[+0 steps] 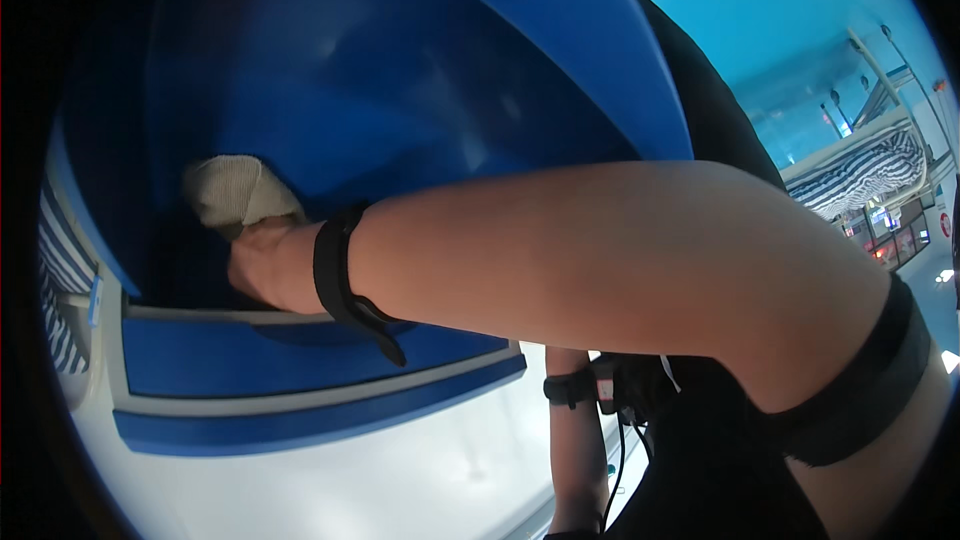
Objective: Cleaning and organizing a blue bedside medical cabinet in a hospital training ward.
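My right hand (266, 262) holds a beige ribbed cloth (244, 191), bunched past the fingers, against or close to the dark blue inner surface of a blue cabinet (420, 82). The fingertips are hidden by the cloth and the hand itself. A black strap (335, 266) circles the right wrist, its loose end hanging down. My right forearm stretches across the middle of the view. Below it, my left forearm (577, 442) points upward with a black wristband (568, 388); the left hand is hidden behind the right arm.
A blue drawer front (300, 360) with grey trim lies below the cloth. White floor (420, 427) shows beneath the cabinet. Beds with striped bedding (862, 172) stand at the far right, with more striped fabric (64, 240) at the left edge. Black cables (621, 457) hang beside my left forearm.
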`<state>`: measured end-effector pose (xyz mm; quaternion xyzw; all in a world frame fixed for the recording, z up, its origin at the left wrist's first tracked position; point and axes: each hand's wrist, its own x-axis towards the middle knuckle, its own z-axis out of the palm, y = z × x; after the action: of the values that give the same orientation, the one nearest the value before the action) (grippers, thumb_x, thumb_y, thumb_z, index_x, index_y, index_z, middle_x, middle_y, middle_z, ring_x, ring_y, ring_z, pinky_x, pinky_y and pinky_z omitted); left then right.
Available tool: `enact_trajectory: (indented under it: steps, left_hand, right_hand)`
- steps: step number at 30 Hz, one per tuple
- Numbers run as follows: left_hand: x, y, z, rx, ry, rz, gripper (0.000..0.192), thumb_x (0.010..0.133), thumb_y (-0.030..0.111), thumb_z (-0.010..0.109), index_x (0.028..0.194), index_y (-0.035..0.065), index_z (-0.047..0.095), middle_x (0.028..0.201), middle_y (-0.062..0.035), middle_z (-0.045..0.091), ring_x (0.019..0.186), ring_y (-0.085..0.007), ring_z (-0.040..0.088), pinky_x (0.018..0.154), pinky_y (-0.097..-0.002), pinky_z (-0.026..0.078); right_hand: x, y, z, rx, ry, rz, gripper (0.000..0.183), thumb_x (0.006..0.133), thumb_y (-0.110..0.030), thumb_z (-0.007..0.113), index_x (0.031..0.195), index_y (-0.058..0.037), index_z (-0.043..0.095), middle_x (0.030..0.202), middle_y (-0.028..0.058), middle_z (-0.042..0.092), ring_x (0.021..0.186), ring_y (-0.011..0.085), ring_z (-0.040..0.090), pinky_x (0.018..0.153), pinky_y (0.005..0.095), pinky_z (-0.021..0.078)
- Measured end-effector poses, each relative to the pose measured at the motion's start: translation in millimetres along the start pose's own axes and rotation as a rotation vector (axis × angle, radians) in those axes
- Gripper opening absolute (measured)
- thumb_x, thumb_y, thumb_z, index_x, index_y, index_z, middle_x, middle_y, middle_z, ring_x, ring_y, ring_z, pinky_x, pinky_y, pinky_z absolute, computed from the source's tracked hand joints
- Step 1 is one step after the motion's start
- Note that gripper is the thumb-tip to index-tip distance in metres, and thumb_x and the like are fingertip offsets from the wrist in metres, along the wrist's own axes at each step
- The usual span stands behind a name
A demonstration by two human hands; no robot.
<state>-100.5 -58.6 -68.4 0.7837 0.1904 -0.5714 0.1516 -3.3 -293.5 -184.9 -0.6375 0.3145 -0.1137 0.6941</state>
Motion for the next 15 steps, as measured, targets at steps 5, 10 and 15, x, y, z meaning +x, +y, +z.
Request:
enact_trajectory:
  steps: [5, 10, 15]
  left_hand:
    - [7, -4, 1, -0.044, 0.007, 0.033, 0.039, 0.082, 0.044, 0.052, 0.078, 0.0056, 0.047, 0.058, -0.0026, 0.044, 0.053, -0.0133, 0.042, 0.053, -0.0263, 0.034]
    - [13, -14, 8, -0.088, -0.044, 0.049, 0.040, 0.081, 0.045, 0.052, 0.077, 0.0058, 0.047, 0.057, -0.0027, 0.044, 0.052, -0.0136, 0.042, 0.052, -0.0264, 0.034]
    - [21, -21, 12, -0.172, 0.026, 0.130, 0.041, 0.081, 0.047, 0.052, 0.077, 0.0060, 0.046, 0.057, -0.0027, 0.043, 0.052, -0.0139, 0.042, 0.052, -0.0266, 0.034]
  right_hand:
    - [9, -13, -15, -0.034, 0.184, -0.071, 0.017, 0.076, -0.012, 0.055, 0.088, -0.0044, 0.065, 0.095, 0.0144, 0.062, 0.088, 0.0261, 0.059, 0.073, 0.0335, 0.0477]
    - [-2, -11, -46, 0.084, 0.304, 0.014, 0.018, 0.074, -0.009, 0.056, 0.087, -0.0018, 0.065, 0.095, 0.0151, 0.062, 0.089, 0.0271, 0.059, 0.077, 0.0331, 0.0477]
    - [-2, -15, -58, 0.054, 0.139, 0.088, 0.024, 0.073, -0.020, 0.055, 0.089, -0.0065, 0.067, 0.093, 0.0145, 0.062, 0.091, 0.0293, 0.058, 0.079, 0.0365, 0.0455]
